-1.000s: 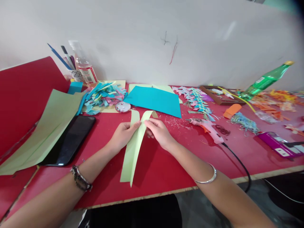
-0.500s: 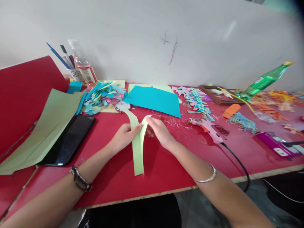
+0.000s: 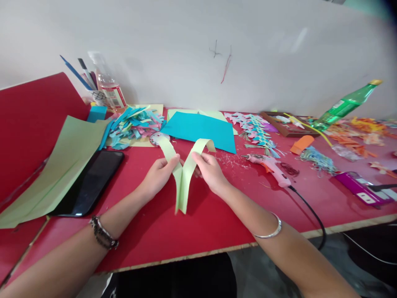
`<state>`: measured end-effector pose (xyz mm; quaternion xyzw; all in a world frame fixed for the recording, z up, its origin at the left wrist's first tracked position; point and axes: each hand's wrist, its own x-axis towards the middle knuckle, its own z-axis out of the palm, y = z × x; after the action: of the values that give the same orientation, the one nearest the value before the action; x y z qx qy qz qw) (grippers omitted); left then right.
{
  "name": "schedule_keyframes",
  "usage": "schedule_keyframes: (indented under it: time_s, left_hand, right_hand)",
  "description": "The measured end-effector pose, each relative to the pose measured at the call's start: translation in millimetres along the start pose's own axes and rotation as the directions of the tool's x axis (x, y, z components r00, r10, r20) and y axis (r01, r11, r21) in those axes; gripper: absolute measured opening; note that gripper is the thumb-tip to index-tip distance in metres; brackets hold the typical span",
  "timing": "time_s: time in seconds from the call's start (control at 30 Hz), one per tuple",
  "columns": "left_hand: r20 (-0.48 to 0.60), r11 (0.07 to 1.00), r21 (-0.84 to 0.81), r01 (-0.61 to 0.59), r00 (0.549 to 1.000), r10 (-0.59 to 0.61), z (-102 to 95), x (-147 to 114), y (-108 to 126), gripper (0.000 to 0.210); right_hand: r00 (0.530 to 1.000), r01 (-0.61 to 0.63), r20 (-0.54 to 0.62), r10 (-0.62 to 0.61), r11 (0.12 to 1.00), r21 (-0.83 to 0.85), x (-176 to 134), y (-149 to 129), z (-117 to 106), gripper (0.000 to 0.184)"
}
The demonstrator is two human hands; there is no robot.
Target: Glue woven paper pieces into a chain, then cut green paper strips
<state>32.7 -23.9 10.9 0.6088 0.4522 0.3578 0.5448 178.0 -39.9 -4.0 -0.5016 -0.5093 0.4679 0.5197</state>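
Observation:
A pale green paper strip (image 3: 184, 186) hangs in front of me, creased down its middle and parted into two arms at the top, like a Y. My left hand (image 3: 159, 176) pinches the left arm between thumb and fingers. The right arm is gripped by my right hand (image 3: 211, 169), its free end curling over toward the back. Below the hands the two halves are still joined at the crease. Some fingertips are hidden behind the paper. The strip is held above the red table (image 3: 217, 223).
Left: a green paper sheet (image 3: 62, 165) partly over a black phone (image 3: 93, 182). Behind: a pile of cut paper strips (image 3: 136, 124) and a blue sheet (image 3: 201, 130). Right: a pink glue gun (image 3: 269, 167) with cord, a purple power strip (image 3: 362, 188) and a leaning green bottle (image 3: 347, 105).
My hands have moved apart, spreading the upper arms of the strip wider. The joined lower end has risen and opened at the crease.

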Motion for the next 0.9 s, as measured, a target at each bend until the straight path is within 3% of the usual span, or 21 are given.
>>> schedule_keyframes:
  time_s: [0.1,0.17,0.3,0.47,0.63,0.77,0.9]
  left_hand:
    - [0.105,0.998,0.061,0.011,0.994,-0.017,0.9,-1.5,1.3,0.035]
    - [0.142,0.995,0.097,0.016,0.989,-0.030,1.2,-1.7,1.4,0.036]
    - [0.101,0.988,0.153,-0.031,0.995,0.016,0.3,0.3,-0.6,0.046]
    - [-0.090,0.992,0.125,-0.021,0.995,0.032,-0.6,0.5,-0.3,0.046]
    - [0.111,0.991,0.128,0.043,0.992,-0.057,1.1,0.0,-0.4,0.049]
    - [0.029,0.973,0.230,0.025,0.999,-0.032,2.0,1.1,-3.0,0.050]
    - [0.007,0.977,0.209,-0.040,0.999,0.040,1.6,0.9,-3.2,0.049]
  right_hand:
    - [0.999,0.017,-0.035,-0.016,0.999,0.045,1.0,-1.5,-1.2,0.038]
    - [1.000,0.023,0.021,-0.023,0.999,0.026,0.7,-3.6,-1.2,0.040]
    - [0.983,0.012,0.185,-0.001,0.998,-0.062,-2.1,-6.4,1.2,0.037]
    - [0.992,-0.056,0.114,0.062,0.997,-0.052,-3.9,-6.2,2.3,0.036]
    - [1.000,0.000,0.015,0.000,0.999,0.043,-0.1,-4.2,-1.1,0.034]
    - [0.995,0.036,0.094,-0.036,0.999,0.008,-0.2,-4.4,-0.6,0.036]
    - [0.986,0.011,0.169,0.002,0.997,-0.077,-3.9,-5.8,2.9,0.038]
